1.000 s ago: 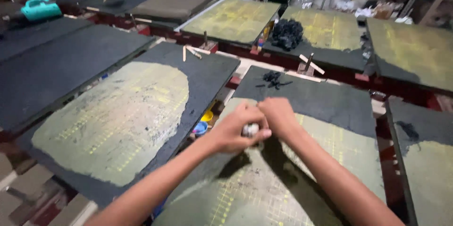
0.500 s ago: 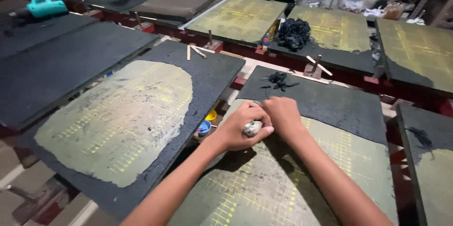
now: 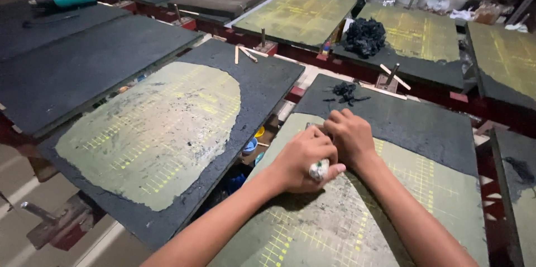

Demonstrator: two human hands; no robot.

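From where I'm watching, the left hand is clenched round a small white wad poking out thumb-side, right hand curled shut touching just beyond it (can't tell what's inside), both over the green board.

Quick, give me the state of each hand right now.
Left hand: closed around a small whitish wrapped tool, pressed on the green board.
Right hand: closed, fingers curled beside the left; what it holds cannot be told.
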